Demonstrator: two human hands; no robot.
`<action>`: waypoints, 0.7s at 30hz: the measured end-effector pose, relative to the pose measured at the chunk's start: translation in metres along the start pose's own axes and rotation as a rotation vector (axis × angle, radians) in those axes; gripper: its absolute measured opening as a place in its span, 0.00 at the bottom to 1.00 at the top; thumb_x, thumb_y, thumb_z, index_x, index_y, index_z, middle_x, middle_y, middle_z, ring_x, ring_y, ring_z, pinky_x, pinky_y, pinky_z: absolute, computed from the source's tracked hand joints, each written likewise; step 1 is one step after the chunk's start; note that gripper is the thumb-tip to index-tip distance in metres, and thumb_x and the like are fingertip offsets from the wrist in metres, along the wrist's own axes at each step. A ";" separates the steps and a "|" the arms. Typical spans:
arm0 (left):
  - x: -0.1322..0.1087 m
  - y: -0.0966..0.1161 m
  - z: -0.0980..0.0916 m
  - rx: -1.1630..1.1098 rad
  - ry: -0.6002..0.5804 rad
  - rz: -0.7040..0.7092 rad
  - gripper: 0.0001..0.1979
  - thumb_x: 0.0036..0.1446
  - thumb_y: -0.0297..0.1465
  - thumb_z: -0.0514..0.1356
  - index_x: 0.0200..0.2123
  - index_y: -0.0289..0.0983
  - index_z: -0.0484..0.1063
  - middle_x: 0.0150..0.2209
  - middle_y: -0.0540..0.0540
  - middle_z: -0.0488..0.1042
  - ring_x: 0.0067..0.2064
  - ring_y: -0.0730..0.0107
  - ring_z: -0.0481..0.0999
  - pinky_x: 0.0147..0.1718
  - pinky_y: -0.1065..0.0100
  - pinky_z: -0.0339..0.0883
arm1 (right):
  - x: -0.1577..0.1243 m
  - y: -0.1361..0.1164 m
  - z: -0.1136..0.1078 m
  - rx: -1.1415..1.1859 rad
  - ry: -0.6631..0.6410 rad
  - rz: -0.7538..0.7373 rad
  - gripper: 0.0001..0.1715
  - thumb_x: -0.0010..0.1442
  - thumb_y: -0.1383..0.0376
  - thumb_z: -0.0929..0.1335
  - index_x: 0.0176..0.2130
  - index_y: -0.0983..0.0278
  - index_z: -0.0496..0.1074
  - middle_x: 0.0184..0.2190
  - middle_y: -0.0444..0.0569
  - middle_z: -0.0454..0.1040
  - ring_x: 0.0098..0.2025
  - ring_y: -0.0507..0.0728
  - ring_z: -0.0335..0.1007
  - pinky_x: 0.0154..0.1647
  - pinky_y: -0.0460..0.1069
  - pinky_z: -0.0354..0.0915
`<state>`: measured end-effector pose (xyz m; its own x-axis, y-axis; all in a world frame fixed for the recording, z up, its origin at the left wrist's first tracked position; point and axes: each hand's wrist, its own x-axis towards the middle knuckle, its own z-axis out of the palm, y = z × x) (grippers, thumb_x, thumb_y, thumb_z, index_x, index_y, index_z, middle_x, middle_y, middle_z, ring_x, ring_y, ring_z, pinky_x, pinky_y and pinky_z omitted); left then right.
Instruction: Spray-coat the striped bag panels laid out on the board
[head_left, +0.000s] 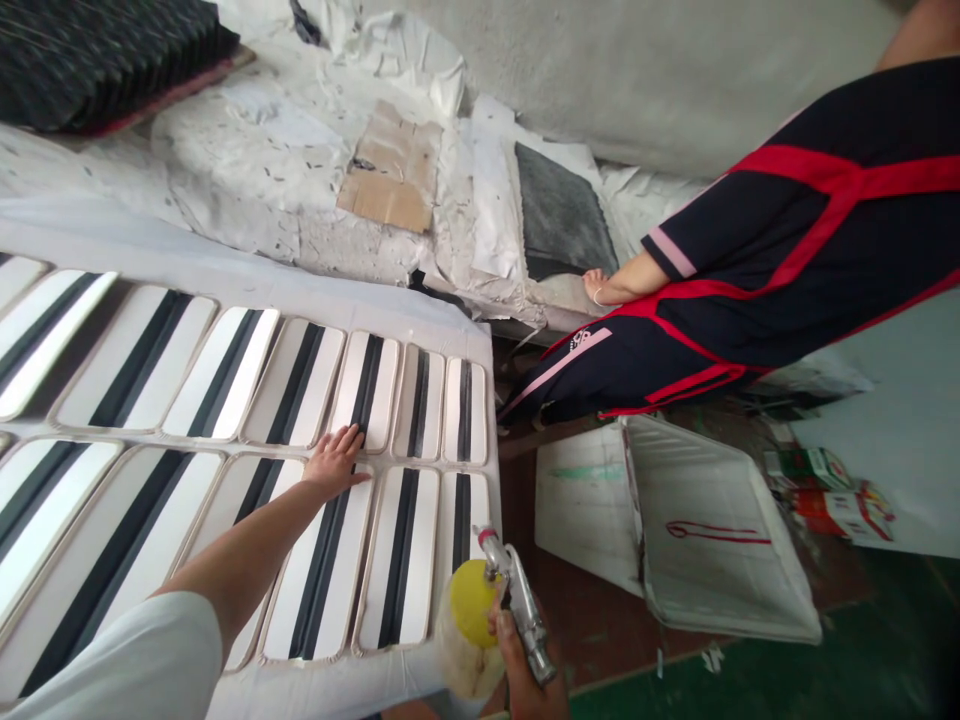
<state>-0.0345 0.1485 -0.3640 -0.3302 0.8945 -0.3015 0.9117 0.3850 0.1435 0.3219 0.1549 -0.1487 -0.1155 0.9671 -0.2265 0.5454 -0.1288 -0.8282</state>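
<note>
Left hand (335,458) on striped panel (321,570), right hand (525,665) gripping spray gun (516,600)

The left arm carries a short sleeve (127,660) of plain white fabric with a soft, rounded hem; the forearm below it is bare. The left hand (335,460) is bare. The right hand (525,672) is likewise bare, cut off at the wrist by the frame edge

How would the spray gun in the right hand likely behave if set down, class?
The spray gun looks metal, so probably heavy for its size and slick. Its yellow cup, mounted to one side, likely makes it lopsided and apt to tip.
</note>
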 end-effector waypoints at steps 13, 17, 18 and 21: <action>-0.005 0.007 -0.013 0.007 -0.086 -0.030 0.32 0.58 0.42 0.54 0.63 0.36 0.57 0.67 0.41 0.48 0.68 0.56 0.45 0.62 0.51 0.43 | 0.054 -0.030 -0.020 0.015 -0.148 -0.106 0.22 0.60 0.55 0.66 0.47 0.69 0.71 0.43 0.57 0.76 0.44 0.59 0.75 0.45 0.49 0.71; -0.012 0.014 -0.019 0.033 -0.118 -0.060 0.33 0.57 0.43 0.55 0.63 0.37 0.57 0.68 0.41 0.47 0.68 0.56 0.45 0.62 0.52 0.43 | 0.039 -0.020 -0.028 0.037 -0.191 -0.069 0.22 0.59 0.56 0.67 0.47 0.69 0.72 0.44 0.57 0.76 0.45 0.59 0.75 0.46 0.49 0.72; -0.013 0.016 -0.020 0.045 -0.126 -0.067 0.33 0.57 0.43 0.55 0.63 0.36 0.57 0.68 0.41 0.47 0.67 0.56 0.46 0.62 0.52 0.43 | 0.034 -0.016 -0.030 0.047 -0.183 -0.048 0.22 0.58 0.56 0.67 0.47 0.69 0.72 0.44 0.57 0.76 0.45 0.59 0.75 0.46 0.49 0.72; -0.016 0.021 -0.024 0.067 -0.151 -0.088 0.33 0.58 0.43 0.55 0.64 0.36 0.56 0.68 0.41 0.45 0.67 0.55 0.45 0.62 0.50 0.44 | 0.021 -0.003 -0.038 0.071 -0.190 0.027 0.23 0.57 0.56 0.68 0.48 0.68 0.72 0.44 0.57 0.76 0.46 0.60 0.75 0.46 0.49 0.73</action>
<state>-0.0162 0.1479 -0.3339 -0.3738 0.8118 -0.4487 0.8967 0.4399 0.0489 0.3492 0.1834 -0.1312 -0.2602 0.9051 -0.3362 0.4911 -0.1757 -0.8532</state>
